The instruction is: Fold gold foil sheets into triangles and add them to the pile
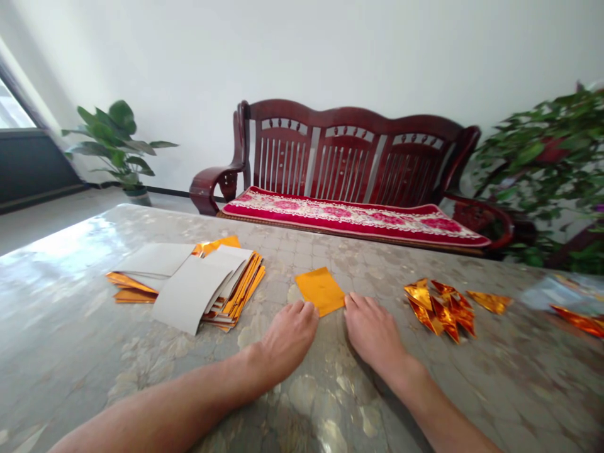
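A square sheet of orange-gold paper point(321, 289) lies flat on the table in front of me, turned with one corner toward me. My left hand point(293, 330) is closed at its near left edge, fingers curled at the paper. At the right corner, my right hand point(372, 324) has its fingertips pressed together on the paper. The undersides of both hands are hidden. To the left lies a stack of grey-backed gold paper sheets point(193, 283), fanned unevenly. On the right sits a small pile of folded shiny gold paper pieces point(441, 308), with one more folded piece point(489, 302) beside it.
The table point(141, 358) has a glossy patterned cover. A clear plastic bag point(561, 290) and a shiny gold strip point(578, 321) lie at the right edge. Behind stands a dark red wooden bench point(344, 157) with a floral cushion point(349, 214). Potted plants point(120, 145) flank it.
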`<action>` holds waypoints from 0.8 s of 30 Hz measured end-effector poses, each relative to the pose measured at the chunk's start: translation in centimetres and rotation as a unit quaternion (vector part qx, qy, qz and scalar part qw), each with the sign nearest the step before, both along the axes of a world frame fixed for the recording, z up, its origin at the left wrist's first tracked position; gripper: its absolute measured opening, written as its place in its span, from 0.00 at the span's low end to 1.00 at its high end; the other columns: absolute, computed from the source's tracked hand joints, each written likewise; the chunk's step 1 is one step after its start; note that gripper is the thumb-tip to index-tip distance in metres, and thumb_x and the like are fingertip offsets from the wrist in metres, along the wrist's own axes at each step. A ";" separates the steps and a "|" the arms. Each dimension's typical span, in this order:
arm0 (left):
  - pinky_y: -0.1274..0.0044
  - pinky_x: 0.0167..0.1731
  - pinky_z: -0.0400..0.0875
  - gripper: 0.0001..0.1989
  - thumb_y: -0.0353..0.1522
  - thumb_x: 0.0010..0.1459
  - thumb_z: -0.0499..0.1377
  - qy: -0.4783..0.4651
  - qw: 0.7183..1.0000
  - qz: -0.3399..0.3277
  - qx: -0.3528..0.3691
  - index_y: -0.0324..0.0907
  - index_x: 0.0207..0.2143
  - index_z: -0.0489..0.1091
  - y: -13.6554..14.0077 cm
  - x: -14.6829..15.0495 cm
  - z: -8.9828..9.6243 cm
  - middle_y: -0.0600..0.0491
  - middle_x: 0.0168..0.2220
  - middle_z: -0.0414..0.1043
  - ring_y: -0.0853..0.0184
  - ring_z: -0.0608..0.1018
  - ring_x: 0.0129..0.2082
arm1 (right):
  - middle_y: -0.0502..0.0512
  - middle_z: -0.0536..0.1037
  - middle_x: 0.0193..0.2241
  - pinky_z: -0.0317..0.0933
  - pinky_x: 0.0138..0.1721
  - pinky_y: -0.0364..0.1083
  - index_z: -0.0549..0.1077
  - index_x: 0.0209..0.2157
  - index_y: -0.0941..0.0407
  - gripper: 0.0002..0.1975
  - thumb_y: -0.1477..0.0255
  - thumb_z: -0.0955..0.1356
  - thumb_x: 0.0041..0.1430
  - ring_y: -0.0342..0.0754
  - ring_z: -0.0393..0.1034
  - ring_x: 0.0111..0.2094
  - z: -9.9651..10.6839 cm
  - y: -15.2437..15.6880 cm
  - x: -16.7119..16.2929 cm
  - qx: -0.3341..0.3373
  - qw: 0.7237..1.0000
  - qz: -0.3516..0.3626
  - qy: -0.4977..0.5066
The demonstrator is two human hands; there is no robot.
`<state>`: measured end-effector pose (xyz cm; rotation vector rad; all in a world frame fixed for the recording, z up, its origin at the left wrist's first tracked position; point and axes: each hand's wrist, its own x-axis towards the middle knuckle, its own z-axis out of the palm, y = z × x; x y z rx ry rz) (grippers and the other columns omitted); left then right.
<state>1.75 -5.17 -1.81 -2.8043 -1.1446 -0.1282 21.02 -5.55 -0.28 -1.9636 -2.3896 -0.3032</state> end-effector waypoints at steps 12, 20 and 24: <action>0.70 0.38 0.70 0.08 0.23 0.59 0.54 -0.037 0.999 -0.011 -0.035 0.39 0.40 0.68 -1.2 0.6 0.0 0.47 0.38 0.68 0.60 0.71 0.38 | 0.55 0.78 0.47 0.59 0.50 0.51 0.75 0.40 0.54 0.10 0.68 0.65 0.60 0.53 0.69 0.48 -1.9 2.3 2.3 0.054 0.972 -0.051 0.223; 0.71 0.38 0.70 0.09 0.31 0.67 0.51 -0.068 0.997 -0.008 -0.028 0.41 0.36 0.69 -1.0 0.6 0.3 0.49 0.35 0.69 0.62 0.72 0.38 | 0.53 0.79 0.30 0.66 0.35 0.46 0.72 0.34 0.55 0.09 0.66 0.64 0.55 0.48 0.73 0.30 -2.9 2.8 1.7 0.053 0.863 -0.040 0.501; 0.74 0.46 0.72 0.13 0.33 0.70 0.47 -0.206 0.978 -0.011 0.007 0.46 0.54 0.65 -0.7 0.1 1.2 0.50 0.49 0.70 0.66 0.75 0.45 | 0.54 0.80 0.33 0.68 0.40 0.48 0.73 0.42 0.55 0.12 0.66 0.66 0.56 0.49 0.74 0.33 -2.3 1.7 0.7 0.138 0.864 -0.011 0.484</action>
